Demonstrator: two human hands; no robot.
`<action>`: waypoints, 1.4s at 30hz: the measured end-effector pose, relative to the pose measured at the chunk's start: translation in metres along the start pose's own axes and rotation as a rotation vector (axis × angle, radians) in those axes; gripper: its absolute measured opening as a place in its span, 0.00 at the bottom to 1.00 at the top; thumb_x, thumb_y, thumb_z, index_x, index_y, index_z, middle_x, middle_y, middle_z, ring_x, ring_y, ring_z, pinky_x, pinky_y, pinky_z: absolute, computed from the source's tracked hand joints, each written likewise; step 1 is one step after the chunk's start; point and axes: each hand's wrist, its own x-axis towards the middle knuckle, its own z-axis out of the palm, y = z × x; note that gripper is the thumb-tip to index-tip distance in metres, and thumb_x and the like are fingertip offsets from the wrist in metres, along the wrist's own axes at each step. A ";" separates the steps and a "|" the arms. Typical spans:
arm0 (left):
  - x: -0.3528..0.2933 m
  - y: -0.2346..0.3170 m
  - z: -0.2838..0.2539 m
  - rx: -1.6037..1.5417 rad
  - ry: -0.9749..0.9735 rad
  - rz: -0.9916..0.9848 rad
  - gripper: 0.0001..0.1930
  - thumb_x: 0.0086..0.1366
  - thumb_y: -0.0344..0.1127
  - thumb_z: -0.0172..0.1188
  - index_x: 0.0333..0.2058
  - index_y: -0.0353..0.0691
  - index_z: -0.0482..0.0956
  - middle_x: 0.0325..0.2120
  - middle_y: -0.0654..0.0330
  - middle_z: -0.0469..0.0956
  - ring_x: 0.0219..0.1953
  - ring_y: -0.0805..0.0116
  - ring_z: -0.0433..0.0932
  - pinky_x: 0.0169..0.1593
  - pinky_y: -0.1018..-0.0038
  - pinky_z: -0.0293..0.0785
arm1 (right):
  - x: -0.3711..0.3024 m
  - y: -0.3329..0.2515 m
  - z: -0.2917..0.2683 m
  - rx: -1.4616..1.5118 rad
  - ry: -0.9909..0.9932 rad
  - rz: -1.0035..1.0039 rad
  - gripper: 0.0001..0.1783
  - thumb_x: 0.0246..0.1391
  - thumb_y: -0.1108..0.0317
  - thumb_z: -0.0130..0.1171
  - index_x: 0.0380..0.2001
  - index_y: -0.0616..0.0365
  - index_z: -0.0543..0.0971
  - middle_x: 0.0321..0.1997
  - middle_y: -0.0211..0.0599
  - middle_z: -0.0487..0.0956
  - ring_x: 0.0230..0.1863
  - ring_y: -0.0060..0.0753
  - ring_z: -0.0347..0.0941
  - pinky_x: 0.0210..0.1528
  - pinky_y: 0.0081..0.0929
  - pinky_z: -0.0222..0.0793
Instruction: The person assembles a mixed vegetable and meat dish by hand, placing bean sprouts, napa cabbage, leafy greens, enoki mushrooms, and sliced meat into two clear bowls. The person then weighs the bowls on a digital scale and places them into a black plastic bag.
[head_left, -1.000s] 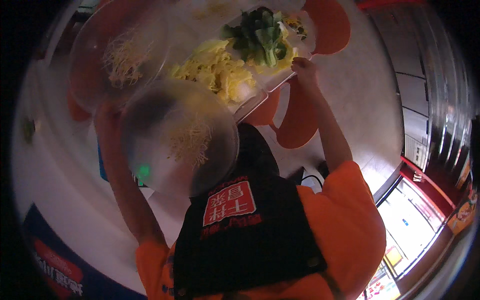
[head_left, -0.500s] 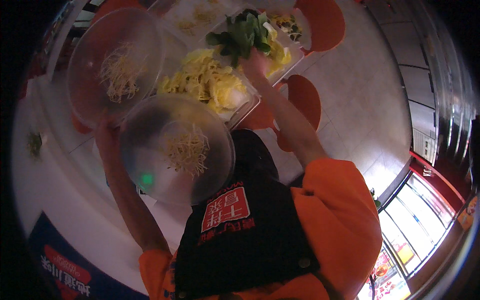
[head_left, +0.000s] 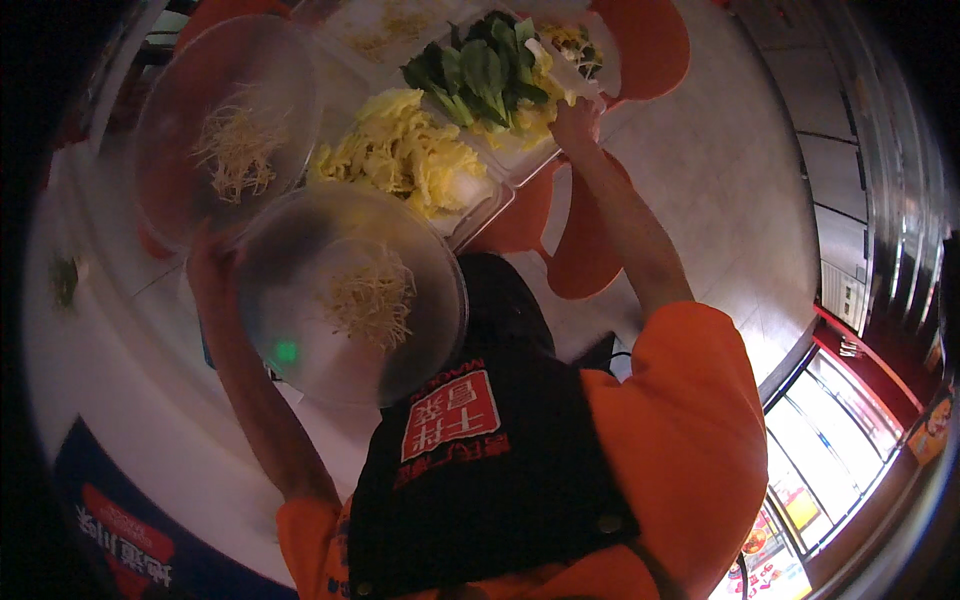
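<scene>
My left hand (head_left: pixel 212 270) is closed at the place where two clear plastic bowls meet, its fingers against their rims. The far bowl (head_left: pixel 165 190) and the near bowl (head_left: pixel 300 225) each hold a clump of thin pale sprouts, the far sprouts (head_left: pixel 240 150) and the near sprouts (head_left: pixel 372 295). At the upper right, my right hand (head_left: pixel 578 125) curls over the right rim of a tray, beside a pale piece (head_left: pixel 570 75) that I cannot make out. Dark green leafy vegetables (head_left: pixel 485 70) lie in that tray; pale yellow cabbage leaves (head_left: pixel 410 155) fill the neighbouring one.
Another tray with sprouts (head_left: pixel 390 35) stands at the back, and a container of mixed greens (head_left: pixel 575 45) at its right. Orange chairs (head_left: pixel 590 235) stand at the right over the tiled floor (head_left: pixel 720 190). A white counter (head_left: pixel 130 350) curves along the left.
My right hand has come out of the green leaves and moved right to the tray's edge. The leaves now lie flatter in the tray. My left hand stays at the bowls.
</scene>
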 end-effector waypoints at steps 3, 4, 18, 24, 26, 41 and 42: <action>-0.006 0.002 0.009 0.018 -0.080 0.004 0.23 0.63 0.37 0.50 0.55 0.35 0.65 0.35 0.54 0.78 0.33 0.65 0.77 0.31 0.75 0.74 | 0.010 -0.009 0.022 -0.010 -0.032 0.056 0.13 0.48 0.65 0.56 0.38 0.57 0.76 0.45 0.48 0.72 0.45 0.49 0.71 0.49 0.44 0.68; -0.007 0.002 0.010 0.012 -0.080 0.016 0.23 0.63 0.37 0.50 0.55 0.35 0.65 0.36 0.53 0.78 0.33 0.65 0.77 0.31 0.74 0.74 | 0.012 -0.016 0.030 0.048 0.009 0.030 0.12 0.48 0.66 0.55 0.37 0.58 0.76 0.45 0.49 0.72 0.44 0.49 0.72 0.48 0.45 0.69; -0.020 0.007 0.034 -0.002 -0.074 0.080 0.12 0.61 0.40 0.58 0.32 0.36 0.74 0.26 0.56 0.77 0.29 0.65 0.77 0.26 0.73 0.73 | 0.033 0.046 -0.008 0.398 -0.195 -0.180 0.14 0.38 0.64 0.60 0.30 0.60 0.76 0.34 0.45 0.79 0.37 0.46 0.76 0.40 0.38 0.71; -0.019 0.018 0.059 0.282 -0.204 0.281 0.18 0.62 0.34 0.54 0.51 0.36 0.70 0.36 0.60 0.74 0.36 0.70 0.76 0.34 0.77 0.74 | 0.017 0.028 -0.158 0.752 -0.153 0.099 0.19 0.39 0.65 0.63 0.36 0.61 0.76 0.32 0.31 0.78 0.33 0.22 0.72 0.38 0.26 0.69; -0.013 0.015 0.067 0.797 -0.464 0.812 0.18 0.61 0.34 0.54 0.50 0.35 0.70 0.36 0.59 0.75 0.37 0.70 0.77 0.34 0.77 0.74 | 0.020 -0.021 -0.208 0.856 0.054 -0.129 0.17 0.43 0.65 0.63 0.37 0.61 0.76 0.33 0.31 0.78 0.34 0.20 0.73 0.39 0.22 0.69; 0.003 0.017 0.107 0.045 -0.256 0.073 0.28 0.55 0.30 0.54 0.55 0.30 0.64 0.29 0.55 0.76 0.27 0.65 0.76 0.26 0.70 0.74 | 0.043 0.007 -0.049 0.221 -0.313 0.092 0.33 0.45 0.66 0.60 0.57 0.54 0.65 0.53 0.50 0.67 0.54 0.44 0.66 0.47 0.35 0.69; 0.005 0.017 0.105 0.027 -0.265 0.074 0.28 0.55 0.30 0.54 0.55 0.29 0.64 0.29 0.55 0.76 0.27 0.65 0.76 0.26 0.71 0.74 | 0.041 0.008 -0.018 0.211 -0.167 0.058 0.34 0.45 0.65 0.61 0.57 0.52 0.64 0.53 0.51 0.65 0.55 0.48 0.65 0.48 0.38 0.69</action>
